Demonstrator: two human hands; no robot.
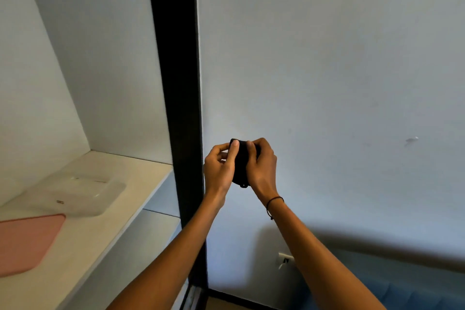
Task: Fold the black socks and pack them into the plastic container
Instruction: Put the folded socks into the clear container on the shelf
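Observation:
A bundle of black socks [241,166] is held up in mid-air in front of the wall, pressed between both hands. My left hand [218,168] grips its left side with the thumb on top. My right hand [263,163] wraps its right side, with a thin black cord around that wrist. Most of the bundle is hidden by my fingers; a small loop hangs below. The clear plastic container [83,194] rests on the white shelf [141,184] at the left, well away from my hands.
A pink lid or mat [25,241] lies on the shelf in front of the container. A black vertical post [181,108] separates the shelf from the wall. A wall socket [285,259] and a blue cushioned seat [415,289] are at the lower right.

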